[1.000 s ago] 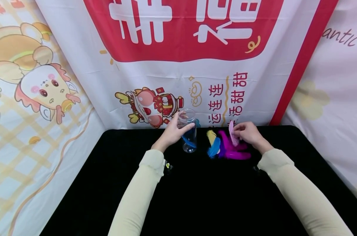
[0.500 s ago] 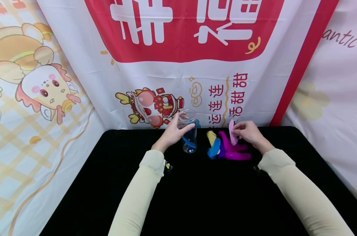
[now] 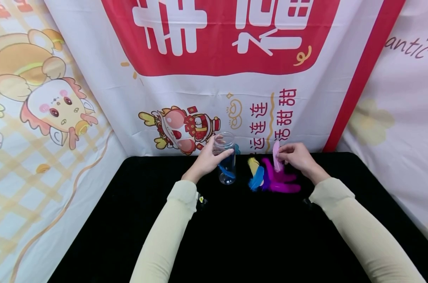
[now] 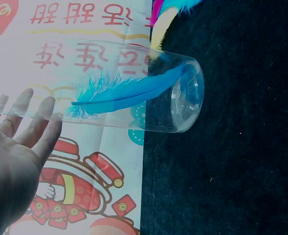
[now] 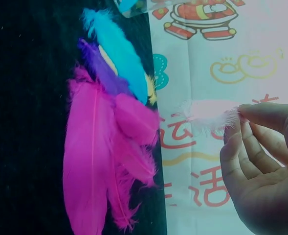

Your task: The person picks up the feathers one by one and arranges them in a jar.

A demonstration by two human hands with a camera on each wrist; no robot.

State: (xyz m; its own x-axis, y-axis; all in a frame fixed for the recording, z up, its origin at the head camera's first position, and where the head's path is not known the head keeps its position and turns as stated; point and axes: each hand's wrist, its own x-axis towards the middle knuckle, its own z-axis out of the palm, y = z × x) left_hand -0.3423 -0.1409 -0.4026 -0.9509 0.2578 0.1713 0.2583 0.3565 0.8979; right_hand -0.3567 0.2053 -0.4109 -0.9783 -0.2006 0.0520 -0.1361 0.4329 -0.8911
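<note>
My left hand (image 3: 206,160) grips a clear cylindrical jar (image 3: 228,180) near its uncapped rim, thumb across the near side. Inside the jar, a blue feather (image 4: 129,96) slants down to the base. Whether the jar touches the table cannot be told. My right hand (image 3: 299,159) pinches a pale pink feather (image 3: 276,155) between thumb and fingertips, above the feather pile. That pile lies to the right of the jar: magenta feathers (image 5: 89,156), a purple feather (image 5: 100,63), a blue feather (image 5: 121,54) and a yellow feather (image 3: 253,165), overlapping one another.
A black-covered table (image 3: 256,236) spreads out under both arms. Close behind its far edge hangs a white and red printed cloth (image 3: 217,90). Patterned cloths also hang at the left (image 3: 58,165) and right (image 3: 394,157) sides.
The right hand has raised the pale pink feather slightly and shifted it a little to the left. The left hand and jar stay put.
</note>
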